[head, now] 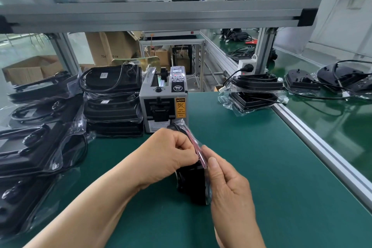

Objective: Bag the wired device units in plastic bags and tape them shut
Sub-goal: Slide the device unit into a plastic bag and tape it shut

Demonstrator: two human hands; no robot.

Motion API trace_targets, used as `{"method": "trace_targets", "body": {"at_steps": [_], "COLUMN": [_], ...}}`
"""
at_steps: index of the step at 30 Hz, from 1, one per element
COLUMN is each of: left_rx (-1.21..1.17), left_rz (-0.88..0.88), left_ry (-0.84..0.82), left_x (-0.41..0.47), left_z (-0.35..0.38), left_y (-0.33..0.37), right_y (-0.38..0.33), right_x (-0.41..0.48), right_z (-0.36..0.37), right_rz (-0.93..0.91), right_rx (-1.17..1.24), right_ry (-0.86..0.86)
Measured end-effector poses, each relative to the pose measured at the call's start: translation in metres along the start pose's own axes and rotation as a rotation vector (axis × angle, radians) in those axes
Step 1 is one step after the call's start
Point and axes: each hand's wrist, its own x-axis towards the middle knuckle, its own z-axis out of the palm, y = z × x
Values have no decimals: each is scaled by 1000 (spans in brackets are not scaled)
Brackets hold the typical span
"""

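Observation:
A black wired device unit stands on edge on the green mat, inside a clear plastic bag. My left hand pinches the bag's top from the left. My right hand presses on it from the right, thumb and fingertips on a pinkish strip that runs along the folded bag mouth. Most of the unit is hidden behind my hands. A grey automatic tape dispenser sits just behind the unit.
Stacks of bagged black units fill the left side, with more at the far left. Two bagged units lie at the back right. Unbagged units with cables rest beyond the aluminium rail. An overhead shelf spans the bench.

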Motion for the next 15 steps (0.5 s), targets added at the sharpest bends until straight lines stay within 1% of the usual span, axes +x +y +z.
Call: {"method": "trace_targets", "body": {"at_steps": [5,10,15], "left_rx": [53,99,-14], "left_rz": [-3,0,33], "left_ry": [53,279,358], "left_x": [-3,-10,-14], "left_z": [3,15,39], "left_y": [-4,-16,-24], "right_y": [0,-4,-12], "right_x": [0,0,-4], "right_z": [1,0,-3], "right_rz": [19,29,9], "right_rx": [19,-7,-110], "right_ry": [-5,11,-14]}}
